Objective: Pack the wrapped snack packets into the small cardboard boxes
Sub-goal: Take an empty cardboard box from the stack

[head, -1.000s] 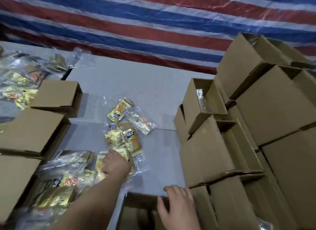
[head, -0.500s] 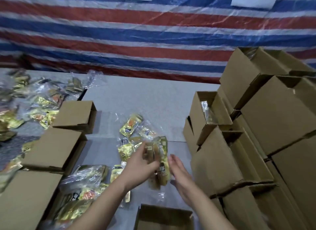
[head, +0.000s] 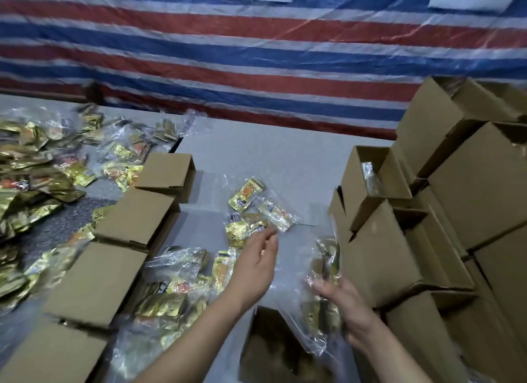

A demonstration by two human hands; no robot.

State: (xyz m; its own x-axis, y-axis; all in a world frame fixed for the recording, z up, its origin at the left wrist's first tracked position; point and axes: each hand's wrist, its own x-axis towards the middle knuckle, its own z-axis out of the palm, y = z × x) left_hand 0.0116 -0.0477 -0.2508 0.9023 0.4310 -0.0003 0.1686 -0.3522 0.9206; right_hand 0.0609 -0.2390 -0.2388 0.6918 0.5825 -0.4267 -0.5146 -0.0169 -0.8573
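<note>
Holding a bundle of gold foil snack packets in clear crinkly wrap above the open brown cardboard box at the bench's near edge, the right hand has its grip closed around the bundle's lower half. Left hand hovers open and empty beside it. Bundle looks light, soft and slippery, so judged best pinched across the packets themselves, not the loose film.

We see a grey table. Gold snack packets lie in the middle and in a big heap on the left. Brown boxes sit beside them, and more boxes are stacked on the right.
</note>
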